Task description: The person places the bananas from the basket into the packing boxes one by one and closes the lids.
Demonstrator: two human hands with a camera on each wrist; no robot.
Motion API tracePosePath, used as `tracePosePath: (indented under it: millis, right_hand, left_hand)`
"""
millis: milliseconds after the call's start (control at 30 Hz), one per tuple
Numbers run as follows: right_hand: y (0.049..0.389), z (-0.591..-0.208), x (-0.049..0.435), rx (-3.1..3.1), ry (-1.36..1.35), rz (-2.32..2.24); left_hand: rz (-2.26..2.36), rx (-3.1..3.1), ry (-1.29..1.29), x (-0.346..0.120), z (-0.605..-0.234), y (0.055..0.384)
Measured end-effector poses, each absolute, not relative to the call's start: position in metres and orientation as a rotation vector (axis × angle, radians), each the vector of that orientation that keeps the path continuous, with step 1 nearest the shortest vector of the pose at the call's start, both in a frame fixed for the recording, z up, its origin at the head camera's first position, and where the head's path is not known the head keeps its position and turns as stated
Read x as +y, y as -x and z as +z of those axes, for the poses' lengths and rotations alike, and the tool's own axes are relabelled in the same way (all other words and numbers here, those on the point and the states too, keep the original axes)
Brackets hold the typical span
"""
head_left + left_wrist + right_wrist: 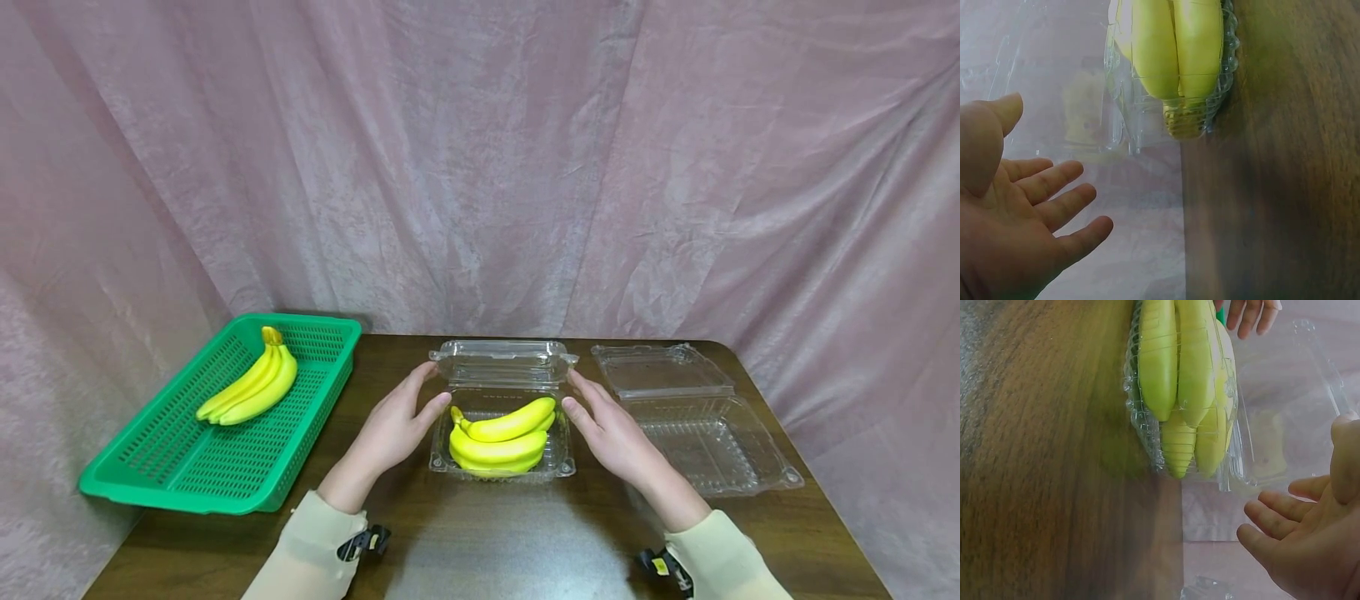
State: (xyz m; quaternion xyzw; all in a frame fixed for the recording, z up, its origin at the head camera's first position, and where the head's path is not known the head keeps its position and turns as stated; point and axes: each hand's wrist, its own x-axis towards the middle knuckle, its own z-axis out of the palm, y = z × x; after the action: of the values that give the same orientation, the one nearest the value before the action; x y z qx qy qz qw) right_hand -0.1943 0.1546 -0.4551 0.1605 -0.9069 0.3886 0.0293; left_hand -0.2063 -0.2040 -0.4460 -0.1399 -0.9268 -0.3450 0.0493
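A bunch of yellow bananas (498, 450) lies in the base of a clear plastic clamshell box (564, 468), whose hinged lid (504, 367) stands raised at the back. My left hand (392, 432) is at the box's left side, fingertips right by the lid's left edge. On the other side, my right hand (617, 440) has its fingertips at the lid's right corner. Both wrist views show the fingers of the left hand (1029, 206) and right hand (1310, 531) spread and nearly straight, with nothing held. Through the clear wall, the bananas (1160, 362) show close up.
A green plastic basket (311, 421) on the left holds another bunch of bananas (255, 383). To the right lies a second clear clamshell box (750, 487), opened flat near the table's (495, 542) right edge. A pink curtain (480, 167) hangs behind.
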Motion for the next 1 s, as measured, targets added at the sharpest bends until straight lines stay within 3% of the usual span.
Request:
tracePosePath:
  millis: [1000]
  right_hand:
    - [0.181, -0.464, 0.159, -2.769, -0.486, 1.197]
  left_hand:
    - [-0.991, -2.866, 0.531, -0.208, -0.448, 0.191]
